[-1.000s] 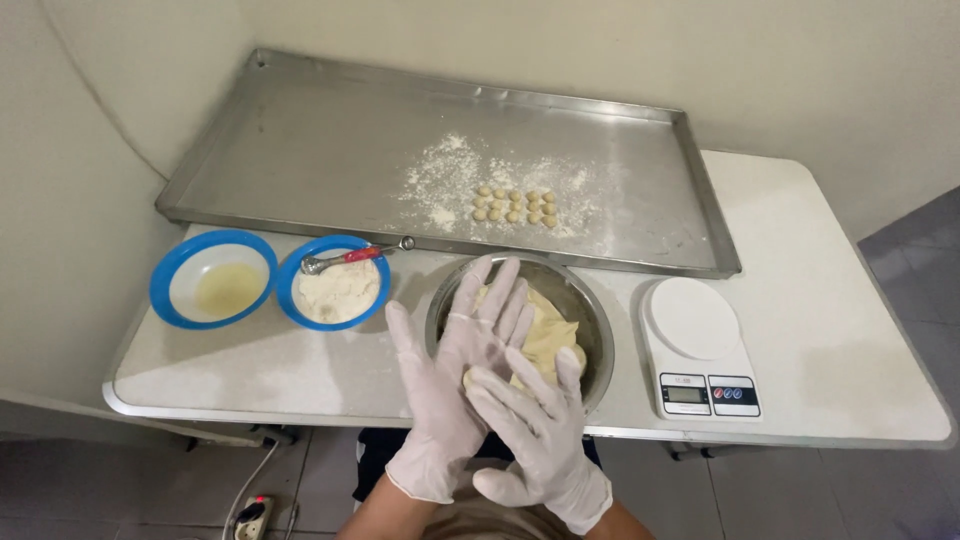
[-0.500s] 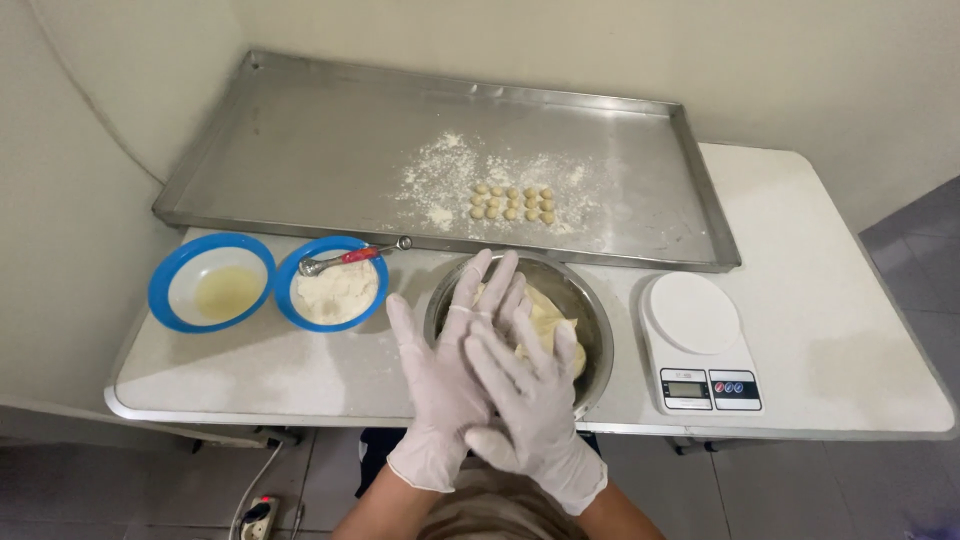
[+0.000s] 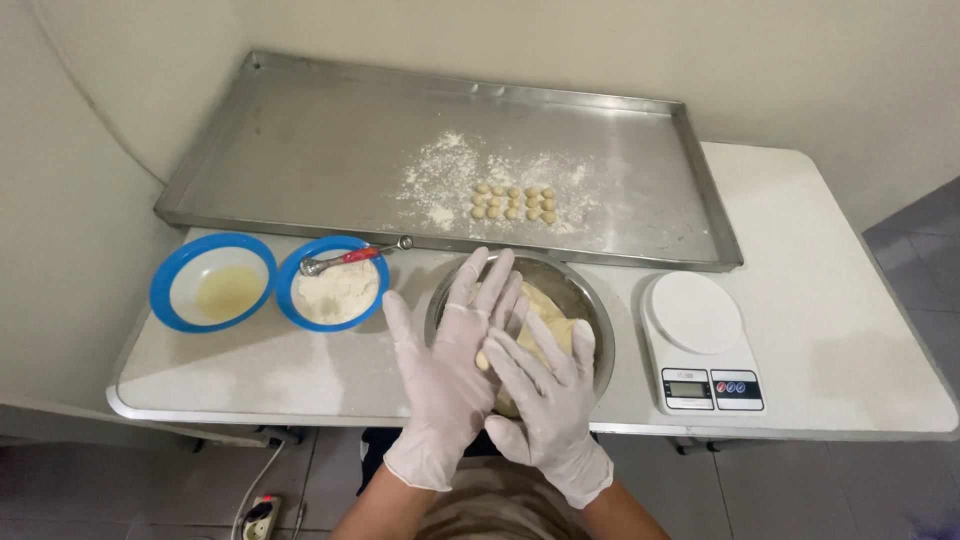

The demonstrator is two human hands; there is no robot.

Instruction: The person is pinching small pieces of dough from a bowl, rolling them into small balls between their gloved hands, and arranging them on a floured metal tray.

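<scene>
While both gloved hands were pressed palm to palm above the metal bowl (image 3: pixel 590 300), a small piece of dough (image 3: pixel 483 359) showed between them near the left palm. The left hand (image 3: pixel 455 365) lay flat with fingers spread and straight; the right hand (image 3: pixel 545 395) rested across it, fingers likewise extended, so neither closed into a fist and the piece was held only by palm pressure. The main dough mass (image 3: pixel 548 322) sat in the bowl directly beneath. Finished dough balls (image 3: pixel 513 202) stood in neat rows on the floured steel tray (image 3: pixel 300 150), well apart from the hands. A blue bowl of flour (image 3: pixel 335 293) with a red-handled spoon (image 3: pixel 350 256), a blue bowl of oil (image 3: pixel 213 288) and a white scale (image 3: pixel 700 340) were on the table (image 3: pixel 850 330). In my judgement, rolling goes best with light, even circular pressure, kept over the bowl.
</scene>
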